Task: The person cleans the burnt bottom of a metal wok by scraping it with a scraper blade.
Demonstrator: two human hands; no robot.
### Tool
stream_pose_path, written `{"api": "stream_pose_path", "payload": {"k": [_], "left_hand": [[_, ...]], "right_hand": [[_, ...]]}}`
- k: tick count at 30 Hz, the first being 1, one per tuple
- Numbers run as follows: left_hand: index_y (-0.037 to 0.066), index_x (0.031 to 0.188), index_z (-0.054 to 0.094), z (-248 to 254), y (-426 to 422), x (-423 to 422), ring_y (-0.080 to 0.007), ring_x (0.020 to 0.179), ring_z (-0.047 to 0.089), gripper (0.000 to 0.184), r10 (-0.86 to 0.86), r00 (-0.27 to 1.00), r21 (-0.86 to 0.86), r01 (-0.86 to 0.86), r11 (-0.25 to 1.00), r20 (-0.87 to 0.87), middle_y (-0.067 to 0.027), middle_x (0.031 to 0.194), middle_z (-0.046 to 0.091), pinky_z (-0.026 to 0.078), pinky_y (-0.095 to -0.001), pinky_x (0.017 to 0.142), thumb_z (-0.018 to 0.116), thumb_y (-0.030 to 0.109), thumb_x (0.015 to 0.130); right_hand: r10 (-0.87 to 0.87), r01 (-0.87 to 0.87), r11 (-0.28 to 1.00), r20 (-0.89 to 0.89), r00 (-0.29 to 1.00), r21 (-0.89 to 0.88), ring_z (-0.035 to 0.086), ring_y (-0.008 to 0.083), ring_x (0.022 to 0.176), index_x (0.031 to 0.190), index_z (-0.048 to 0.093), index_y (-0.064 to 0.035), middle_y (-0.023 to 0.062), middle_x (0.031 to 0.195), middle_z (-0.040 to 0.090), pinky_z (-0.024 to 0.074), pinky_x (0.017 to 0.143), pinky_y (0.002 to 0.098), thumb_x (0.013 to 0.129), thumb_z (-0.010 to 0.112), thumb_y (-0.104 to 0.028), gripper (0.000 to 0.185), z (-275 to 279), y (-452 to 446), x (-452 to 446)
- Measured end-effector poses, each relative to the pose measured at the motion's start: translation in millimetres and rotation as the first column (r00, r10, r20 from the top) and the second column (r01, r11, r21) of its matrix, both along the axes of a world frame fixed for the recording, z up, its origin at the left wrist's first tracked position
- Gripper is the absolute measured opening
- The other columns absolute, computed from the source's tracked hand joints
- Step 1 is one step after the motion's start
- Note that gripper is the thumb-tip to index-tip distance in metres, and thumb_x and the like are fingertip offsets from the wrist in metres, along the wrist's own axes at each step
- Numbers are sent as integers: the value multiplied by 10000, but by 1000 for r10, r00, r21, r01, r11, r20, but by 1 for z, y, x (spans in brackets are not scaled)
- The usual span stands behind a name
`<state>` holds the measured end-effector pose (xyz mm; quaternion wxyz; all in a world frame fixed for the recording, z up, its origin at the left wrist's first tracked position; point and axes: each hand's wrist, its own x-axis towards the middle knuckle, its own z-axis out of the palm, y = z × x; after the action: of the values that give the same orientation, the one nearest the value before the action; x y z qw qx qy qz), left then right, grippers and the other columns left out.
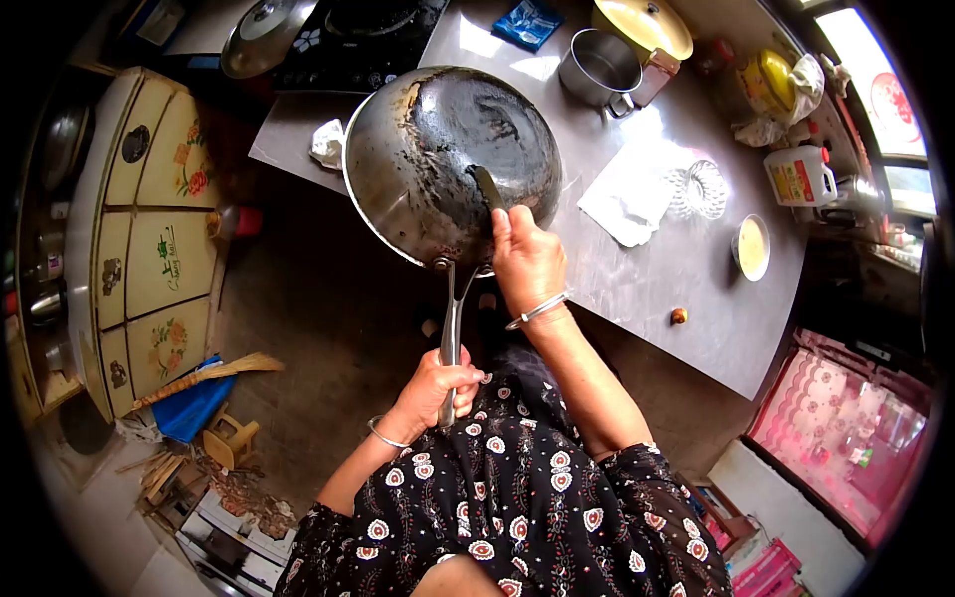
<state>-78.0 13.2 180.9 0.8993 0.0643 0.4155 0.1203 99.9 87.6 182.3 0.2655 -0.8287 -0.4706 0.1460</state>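
Note:
A wok point(398, 169) is tilted up at the counter's near edge, its scorched underside facing me. Dark, flaking residue covers much of that underside. My left hand point(436, 390) is wrapped around the end of the wok's metal handle point(452, 318), close to my body. In my right hand point(529, 261) is a dark, flat, blade-like strip point(485, 187), whose exact kind I cannot make out. Its tip lies against the wok's blackened bottom, and my thumb points up along it. The wok's inside is hidden from view.
On the grey counter point(637, 289) stand a steel pot point(600, 70), a white paper point(627, 194), a glass dish point(696, 189) and a bowl point(751, 247). A black cooktop point(363, 45) lies behind the wok. A cabinet point(159, 239) and a broom point(214, 376) are to the left.

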Motion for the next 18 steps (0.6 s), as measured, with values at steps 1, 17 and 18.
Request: {"api": "stream_pose_path", "payload": {"k": [1,17,18], "left_hand": [[87,712,415,0,2,1,-117,406,420,234,1,1000,3,-1,1000,3,-17,534,408,324,-265,359,586,-50,793],[91,722,416,-3,1,2,-119,403,425,233,6,1000,-7,-6,1000,3,-20,535,413,312,-267,349,576,-65,787],[91,721,417,-3,2,2,-119,402,426,233,9,1000,-3,-9,1000,9,-21,535,415,312,-267,349,577,-65,787]], "right_hand": [[4,-4,1000,5,1000,18,584,427,576,774,488,-90,199,569,570,454,510,517,914,535,-332,284,1,1,0],[-13,14,999,25,1000,-40,596,426,612,774,504,-94,194,601,589,460,540,520,918,526,-330,277,9,6,3],[-16,17,999,12,1000,-42,594,427,611,775,504,-94,193,603,590,459,542,521,918,526,-328,275,6,5,7]]}}
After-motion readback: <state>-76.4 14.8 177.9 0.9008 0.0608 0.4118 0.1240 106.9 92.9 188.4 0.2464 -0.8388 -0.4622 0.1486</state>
